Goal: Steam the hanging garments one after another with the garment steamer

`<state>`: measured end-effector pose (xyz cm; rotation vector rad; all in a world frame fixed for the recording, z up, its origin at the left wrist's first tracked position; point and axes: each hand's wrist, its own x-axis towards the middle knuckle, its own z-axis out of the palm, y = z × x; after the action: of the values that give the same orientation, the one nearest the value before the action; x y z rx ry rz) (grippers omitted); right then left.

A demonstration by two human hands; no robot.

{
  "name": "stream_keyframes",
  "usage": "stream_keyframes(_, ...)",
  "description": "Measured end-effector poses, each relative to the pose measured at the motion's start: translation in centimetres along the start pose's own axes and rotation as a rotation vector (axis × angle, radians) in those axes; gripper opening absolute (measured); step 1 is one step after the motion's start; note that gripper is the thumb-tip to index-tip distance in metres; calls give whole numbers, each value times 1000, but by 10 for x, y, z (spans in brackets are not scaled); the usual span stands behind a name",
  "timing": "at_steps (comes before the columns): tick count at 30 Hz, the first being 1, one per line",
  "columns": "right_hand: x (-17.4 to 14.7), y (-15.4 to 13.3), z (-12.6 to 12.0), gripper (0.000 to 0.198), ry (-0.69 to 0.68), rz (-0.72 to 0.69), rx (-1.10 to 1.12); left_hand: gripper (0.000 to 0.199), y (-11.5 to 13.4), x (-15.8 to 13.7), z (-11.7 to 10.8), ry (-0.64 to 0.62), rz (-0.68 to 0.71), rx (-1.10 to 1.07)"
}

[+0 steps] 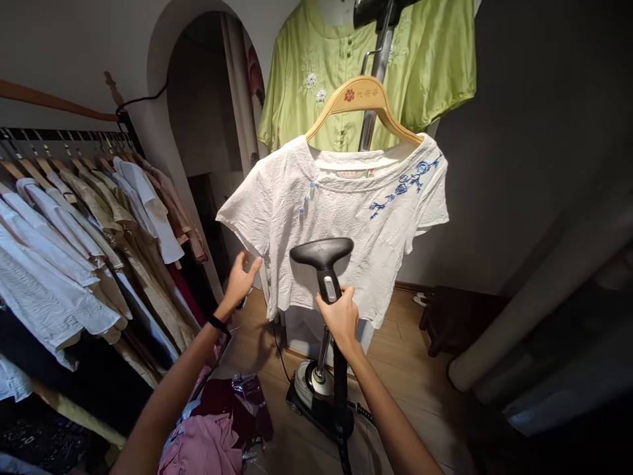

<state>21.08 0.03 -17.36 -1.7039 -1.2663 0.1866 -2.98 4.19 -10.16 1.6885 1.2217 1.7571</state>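
A white short-sleeved blouse [341,211] with blue floral embroidery hangs on a wooden hanger [359,95]. My right hand [342,318] is wrapped round the handle of a black garment steamer head [322,252], which is in front of the blouse's lower middle. From the handle a dark hose [341,396] runs down to the floor. Beside the blouse's left edge, just under the sleeve, is my left hand [241,280], thumb and fingers apart. Whether its fingertips touch the cloth I cannot tell.
Behind the blouse, a green blouse [435,72] hangs by the steamer's pole [380,63]. The steamer base [316,389] stands on the wooden floor, near piled pink and maroon garments [202,442]. A rack of clothes [74,224] fills the left; a dark wooden stool [459,313] is at right.
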Motion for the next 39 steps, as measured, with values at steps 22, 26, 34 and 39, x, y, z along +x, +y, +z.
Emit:
stream_keyframes(22, -25, -48, 39, 35, -138, -129, 96, 35, 68, 66, -31, -183, 250, 327)
stream_keyframes(26, -27, -55, 43, 37, -126, -134, 124, 33, 74, 79, -35, -268, 223, 403)
stream_keyframes(34, -57, -25, 86, 34, -273, -119, 61, 30, 73, 79, -33, -400, 181, 266)
stream_keyframes(39, -60, -10, 96, 34, -294, -62, 31, 40, 62, 70, -23, -397, 137, 212)
